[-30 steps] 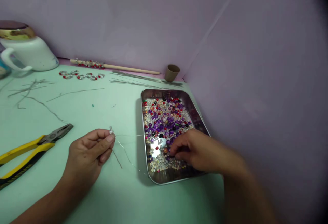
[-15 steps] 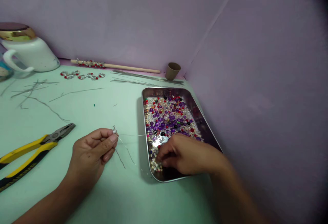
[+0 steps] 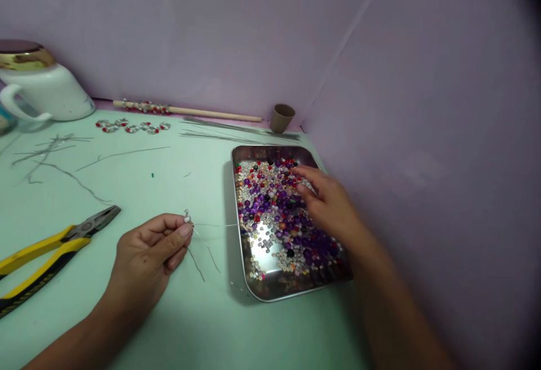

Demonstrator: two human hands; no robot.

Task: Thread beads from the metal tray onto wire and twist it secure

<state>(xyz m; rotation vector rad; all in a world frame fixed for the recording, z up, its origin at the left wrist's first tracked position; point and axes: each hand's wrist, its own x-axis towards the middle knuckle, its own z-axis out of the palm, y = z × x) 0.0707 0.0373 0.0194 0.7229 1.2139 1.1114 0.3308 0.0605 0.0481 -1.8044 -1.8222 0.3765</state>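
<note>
One small beaded wire piece (image 3: 187,219) is pinched between thumb and fingers of the left hand (image 3: 147,251), left of one metal tray (image 3: 291,291) holding many mixed beads (image 3: 260,203). Over them, the right hand (image 3: 333,205) has thumb and forefinger parted; contact is unclear. Outward lie one pair of pliers (image 3: 87,232), one brown cup (image 3: 282,120), one wooden stick (image 3: 215,114) and one white mug (image 3: 59,93).

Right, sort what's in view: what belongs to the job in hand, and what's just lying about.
Part of the job, it seems:
beaded wire in the left hand
bead tray under the right hand
pliers and straight wires, probably

Apparently just lying about:
white mug
brown cup
</note>
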